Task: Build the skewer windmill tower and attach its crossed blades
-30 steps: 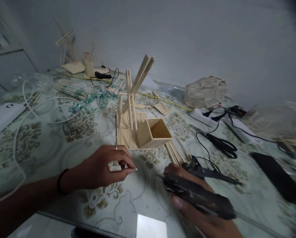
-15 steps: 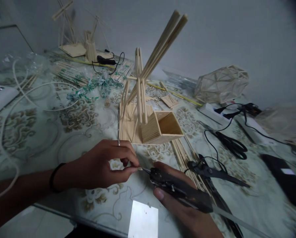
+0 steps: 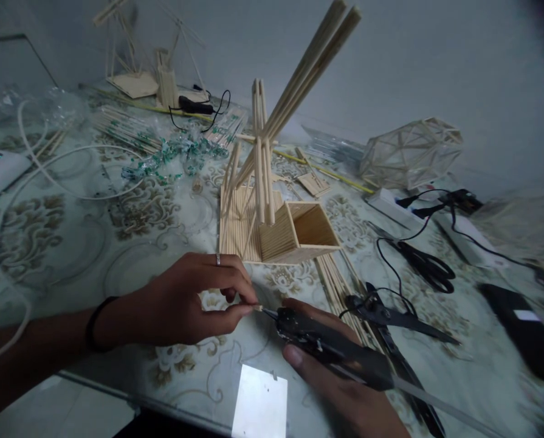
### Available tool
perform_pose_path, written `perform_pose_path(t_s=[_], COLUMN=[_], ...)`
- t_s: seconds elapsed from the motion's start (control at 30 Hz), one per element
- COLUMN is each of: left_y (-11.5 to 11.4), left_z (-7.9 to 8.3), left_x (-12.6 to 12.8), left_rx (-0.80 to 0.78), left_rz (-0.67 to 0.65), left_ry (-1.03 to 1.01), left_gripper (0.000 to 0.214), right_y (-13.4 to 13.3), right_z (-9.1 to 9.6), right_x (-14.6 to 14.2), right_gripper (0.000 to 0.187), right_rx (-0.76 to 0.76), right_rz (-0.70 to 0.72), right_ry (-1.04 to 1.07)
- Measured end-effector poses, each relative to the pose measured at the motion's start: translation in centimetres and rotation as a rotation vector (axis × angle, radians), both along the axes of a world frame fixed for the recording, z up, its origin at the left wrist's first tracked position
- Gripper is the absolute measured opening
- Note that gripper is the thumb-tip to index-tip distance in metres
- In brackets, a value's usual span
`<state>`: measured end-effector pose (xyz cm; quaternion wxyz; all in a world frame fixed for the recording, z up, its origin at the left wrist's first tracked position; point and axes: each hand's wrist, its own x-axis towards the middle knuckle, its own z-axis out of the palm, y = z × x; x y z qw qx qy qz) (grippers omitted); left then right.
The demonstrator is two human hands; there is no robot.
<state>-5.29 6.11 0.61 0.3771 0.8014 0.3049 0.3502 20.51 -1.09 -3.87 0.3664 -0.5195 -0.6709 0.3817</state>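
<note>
My right hand (image 3: 335, 377) is wrapped round a black glue gun (image 3: 330, 347), with a translucent glue stick (image 3: 436, 401) coming out of its back end. Between the thumb and forefinger of my left hand (image 3: 208, 298) is a tiny pale wooden piece (image 3: 257, 308), mostly hidden by the fingertips. The metal nozzle (image 3: 270, 314) points at this piece and appears to touch it. Just beyond both hands stands a windmill-like model of wooden sticks (image 3: 265, 182), with crossed stick blades, a ribbed base and an open square box (image 3: 294, 234).
Right of the glue gun lie loose wooden sticks (image 3: 333, 280), black pliers (image 3: 399, 316), scissors (image 3: 424, 264) and a black phone-like slab (image 3: 522, 328). Power strips with cords (image 3: 399, 207) sit farther back. Crumpled plastic wrapping (image 3: 175, 158) and a white cable (image 3: 62, 182) lie on the left.
The view has shifted slightly. Both hands keep nearly the same pose, the nozzle staying at the small wooden piece, which shows a little more at the fingertips.
</note>
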Motion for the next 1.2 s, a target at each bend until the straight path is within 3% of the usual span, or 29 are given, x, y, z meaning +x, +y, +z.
perform_pose_path(t_s=[0.13,0.23,0.33,0.57,0.9,1.2], left_y=[0.0,0.1,0.2,0.2,0.2,0.2], left_z=[0.0,-0.1,-0.1,-0.2,-0.4,-0.3], left_x=[0.0,0.0,0.0,0.0,-0.1,-0.1], left_rx=[0.019,0.039,0.059,0.076,0.047,0.040], left_rz=[-0.001,-0.008,-0.010,-0.006,-0.015,-0.024], left_ry=[-0.003,-0.007,-0.015,-0.036,-0.032,-0.047], left_gripper=[0.008,0.008,0.008,0.008,0.006,0.007], right_y=[-0.7,-0.8,-0.1,1.4,0.9,2.0], right_z=[0.2,0.2,0.3,1.3,0.5,2.5], right_x=[-0.4,-0.4,-0.3,-0.7,-0.5,-1.6], right_gripper=[0.038,0.039,0.038,0.015,0.022,0.018], right_rx=[-0.076,-0.110,-0.078,-0.013,0.040,-0.014], right_rz=[-0.138,-0.142,-0.089,0.118,0.065,0.170], right_ry=[0.014,0.045,0.077,0.062,0.075,0.065])
